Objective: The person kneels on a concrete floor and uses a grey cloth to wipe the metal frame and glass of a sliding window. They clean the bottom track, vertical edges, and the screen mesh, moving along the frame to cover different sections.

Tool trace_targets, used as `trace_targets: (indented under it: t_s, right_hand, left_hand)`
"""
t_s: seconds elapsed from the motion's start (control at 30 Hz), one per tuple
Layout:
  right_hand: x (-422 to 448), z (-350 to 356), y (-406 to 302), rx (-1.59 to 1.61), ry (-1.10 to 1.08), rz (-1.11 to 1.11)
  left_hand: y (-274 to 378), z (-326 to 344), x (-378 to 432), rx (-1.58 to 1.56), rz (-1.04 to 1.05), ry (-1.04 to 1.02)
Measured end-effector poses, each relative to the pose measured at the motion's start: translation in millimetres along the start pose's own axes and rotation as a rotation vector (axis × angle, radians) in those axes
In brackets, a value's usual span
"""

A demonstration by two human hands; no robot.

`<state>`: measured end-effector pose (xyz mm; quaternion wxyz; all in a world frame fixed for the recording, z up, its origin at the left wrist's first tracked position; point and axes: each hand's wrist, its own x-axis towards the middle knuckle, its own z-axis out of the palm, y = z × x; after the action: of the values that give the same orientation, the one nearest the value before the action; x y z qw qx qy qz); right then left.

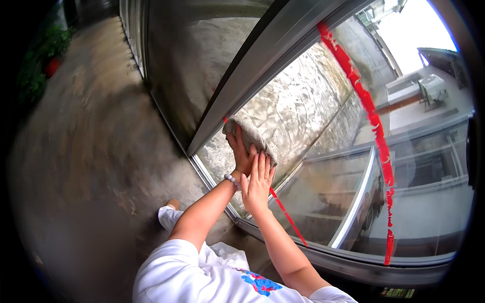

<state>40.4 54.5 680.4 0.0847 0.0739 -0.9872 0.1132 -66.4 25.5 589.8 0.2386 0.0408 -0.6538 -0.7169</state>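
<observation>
A grey cloth (248, 134) lies pressed flat against the glass pane (288, 102) of a metal-framed door or window. My left hand (242, 153), with a beaded bracelet (232, 180) at its wrist, rests on the cloth with its fingers spread. My right hand (258, 181) is just beside it, lower and to the right; its fingertips touch the cloth's lower edge and its palm faces the glass. Worn red tape (369, 102) runs in a long curve down the pane. A thinner red strip (288, 217) passes behind my hands.
A wide metal frame (250, 72) borders the glass, with a mesh screen panel (201, 57) to its left. The metal bottom track (212, 181) meets a stained concrete floor (87, 151). A potted plant (57, 41) stands at the far upper left. An air-conditioner unit (432, 89) shows beyond the glass.
</observation>
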Motion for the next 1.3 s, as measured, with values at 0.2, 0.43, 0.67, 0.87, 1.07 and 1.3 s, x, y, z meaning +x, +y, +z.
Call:
trace_targets:
  t_s: [0.2, 0.43, 0.67, 0.87, 1.07, 1.3]
  right_hand:
    - [26.3, -63.2, -24.0, 0.111, 0.316, 0.003]
    - [39.0, -170.6, -46.3, 0.105, 0.526, 0.008]
    - [68.7, -249.0, -64.5, 0.013, 0.562, -0.068]
    - [102.3, -309.7, -80.7, -0.057, 0.685, -0.172]
    - [95.3, -347.2, -75.8, -0.128, 0.808, -0.138]
    - [27.5, -400.9, -26.7, -0.087, 1.095, -0.032]
  left_hand:
    - [101.9, 16.8, 55.3, -0.013, 0.325, -0.056]
    - [231.6, 31.9, 82.6, -0.037, 0.456, -0.088]
    - [312.8, 39.1, 129.5, -0.028, 0.562, -0.067]
    - [381.9, 49.6, 170.2, 0.009, 0.653, 0.064]
    - [437.1, 64.0, 155.5, -0.037, 0.729, 0.033]
    - [548.5, 103.7, 84.5, 0.024, 1.271, -0.091]
